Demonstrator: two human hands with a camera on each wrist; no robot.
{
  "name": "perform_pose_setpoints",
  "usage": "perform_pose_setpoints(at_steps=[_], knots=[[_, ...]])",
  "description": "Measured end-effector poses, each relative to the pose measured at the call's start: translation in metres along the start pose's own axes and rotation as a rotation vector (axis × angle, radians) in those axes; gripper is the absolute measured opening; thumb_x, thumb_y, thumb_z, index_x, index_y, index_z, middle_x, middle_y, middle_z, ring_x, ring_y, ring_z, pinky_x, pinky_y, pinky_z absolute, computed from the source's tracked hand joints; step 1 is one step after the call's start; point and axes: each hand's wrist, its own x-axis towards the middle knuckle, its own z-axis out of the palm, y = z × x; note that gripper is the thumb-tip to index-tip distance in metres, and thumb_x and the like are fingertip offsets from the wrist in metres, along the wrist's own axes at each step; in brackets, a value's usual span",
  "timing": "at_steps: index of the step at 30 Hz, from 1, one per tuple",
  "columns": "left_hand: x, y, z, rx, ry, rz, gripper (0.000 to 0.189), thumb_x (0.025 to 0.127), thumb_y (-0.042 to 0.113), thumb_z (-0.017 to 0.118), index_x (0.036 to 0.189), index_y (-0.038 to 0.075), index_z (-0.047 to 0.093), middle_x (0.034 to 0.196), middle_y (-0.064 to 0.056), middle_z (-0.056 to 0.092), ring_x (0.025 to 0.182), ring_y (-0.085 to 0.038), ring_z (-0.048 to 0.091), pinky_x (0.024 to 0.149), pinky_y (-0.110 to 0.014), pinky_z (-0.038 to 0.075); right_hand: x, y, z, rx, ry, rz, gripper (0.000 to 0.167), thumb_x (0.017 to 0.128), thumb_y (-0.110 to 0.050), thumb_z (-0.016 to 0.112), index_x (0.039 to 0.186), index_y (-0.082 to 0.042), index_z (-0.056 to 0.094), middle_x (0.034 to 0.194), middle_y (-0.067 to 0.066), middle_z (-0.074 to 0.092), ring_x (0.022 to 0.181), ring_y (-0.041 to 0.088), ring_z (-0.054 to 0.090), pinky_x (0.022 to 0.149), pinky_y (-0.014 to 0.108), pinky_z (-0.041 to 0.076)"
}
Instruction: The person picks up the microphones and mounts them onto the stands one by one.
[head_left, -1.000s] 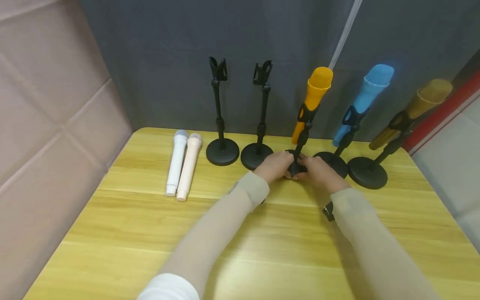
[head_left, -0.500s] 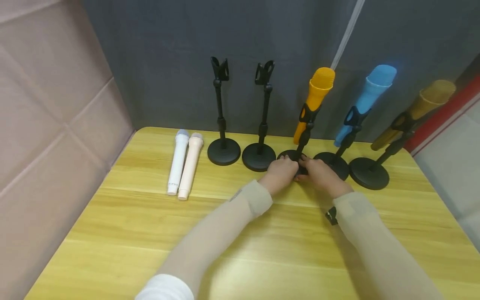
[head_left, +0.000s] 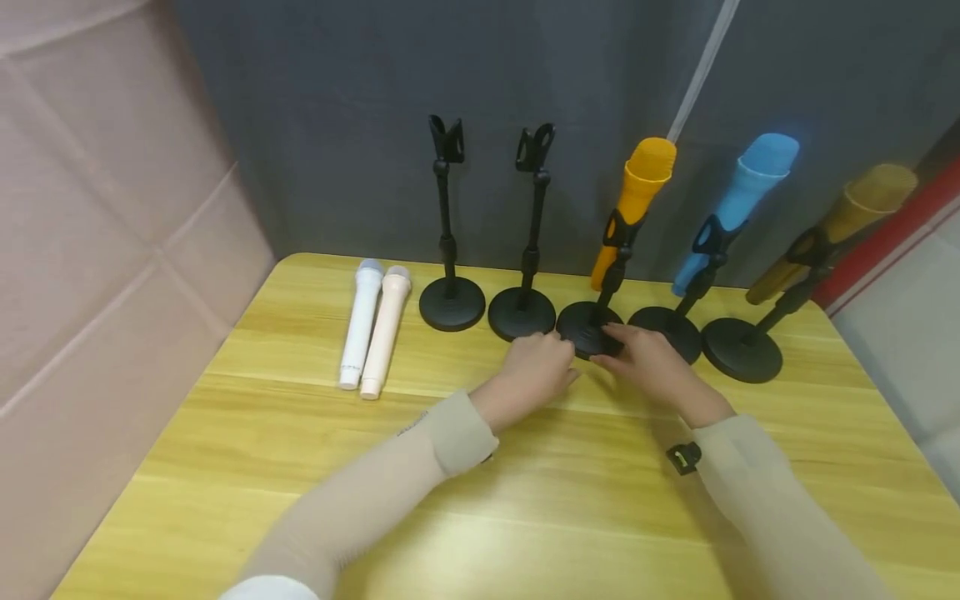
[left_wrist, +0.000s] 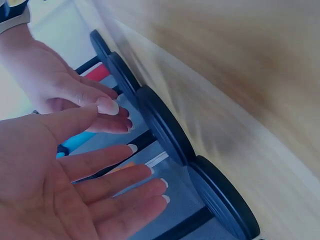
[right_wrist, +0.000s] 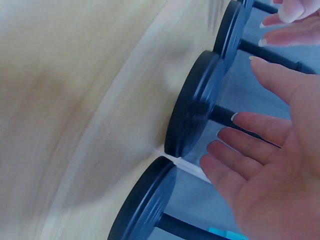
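Note:
An orange microphone (head_left: 636, 190) leans in the clip of the middle black stand, whose round base (head_left: 579, 327) sits on the table. My left hand (head_left: 534, 368) is just in front of that base, and the left wrist view shows its fingers (left_wrist: 120, 182) extended, holding nothing. My right hand (head_left: 651, 365) is at the base's right front edge, its fingers (right_wrist: 250, 145) loosely straight and empty; whether they touch it, I cannot tell. To the right, a blue microphone (head_left: 738, 196) and a brown-gold microphone (head_left: 862, 204) rest in similar stands.
Two stands with bare clips, the left stand (head_left: 448, 242) and its neighbour (head_left: 532, 242), complete the row. A white microphone (head_left: 361, 325) and a pale pink microphone (head_left: 386, 333) lie side by side on the wooden table (head_left: 247, 425). A grey curtain (head_left: 337, 150) hangs behind.
My left hand has come off the middle stand's base and drawn back to the left. The right hand has loosened and shifted slightly back right. The stand stays in the row.

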Motion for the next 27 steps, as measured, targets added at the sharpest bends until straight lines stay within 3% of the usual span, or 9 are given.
perform_pose_setpoints(at_steps=[7, 12, 17, 22, 27], knots=[[-0.034, -0.023, -0.007, -0.099, 0.010, 0.005, 0.034, 0.100, 0.045, 0.061, 0.110, 0.015, 0.074, 0.099, -0.001, 0.072, 0.084, -0.017, 0.071, 0.061, -0.034, 0.056, -0.017, -0.014, 0.002, 0.065, 0.016, -0.032, 0.057, 0.097, -0.033, 0.068, 0.141, 0.001, 0.056, 0.147, 0.025, 0.054, 0.135, 0.046, 0.050, 0.110, 0.062, 0.041], [-0.056, -0.044, -0.010, -0.188, 0.058, -0.023, 0.038, 0.100, 0.042, 0.062, 0.122, 0.012, 0.072, 0.114, -0.004, 0.076, 0.092, -0.018, 0.074, 0.066, -0.035, 0.059, -0.023, -0.023, 0.006, 0.117, 0.035, -0.060, 0.053, 0.098, -0.034, 0.068, 0.140, -0.002, 0.059, 0.145, 0.022, 0.057, 0.128, 0.043, 0.057, 0.103, 0.059, 0.049], [-0.078, -0.070, -0.014, -0.273, 0.114, -0.117, 0.039, 0.100, 0.039, 0.063, 0.126, 0.010, 0.071, 0.125, -0.007, 0.073, 0.101, -0.024, 0.074, 0.075, -0.040, 0.061, -0.023, -0.034, 0.008, 0.154, 0.060, -0.086, 0.051, 0.098, -0.030, 0.068, 0.139, -0.002, 0.059, 0.146, 0.021, 0.056, 0.127, 0.042, 0.059, 0.100, 0.057, 0.052], [-0.097, -0.096, -0.019, -0.289, 0.169, -0.213, 0.038, 0.100, 0.038, 0.064, 0.124, 0.009, 0.071, 0.118, -0.010, 0.076, 0.083, -0.025, 0.074, 0.062, -0.037, 0.057, -0.019, -0.047, 0.008, 0.183, 0.075, -0.088, 0.052, 0.099, -0.031, 0.067, 0.141, -0.003, 0.057, 0.148, 0.019, 0.055, 0.132, 0.040, 0.056, 0.104, 0.056, 0.049], [-0.108, -0.124, -0.021, -0.275, 0.242, -0.292, 0.039, 0.099, 0.036, 0.066, 0.121, 0.005, 0.072, 0.114, -0.013, 0.076, 0.081, -0.029, 0.073, 0.062, -0.043, 0.057, -0.013, -0.061, 0.007, 0.225, 0.069, -0.091, 0.056, 0.099, -0.033, 0.066, 0.145, -0.004, 0.054, 0.149, 0.018, 0.054, 0.132, 0.038, 0.057, 0.104, 0.053, 0.051]])
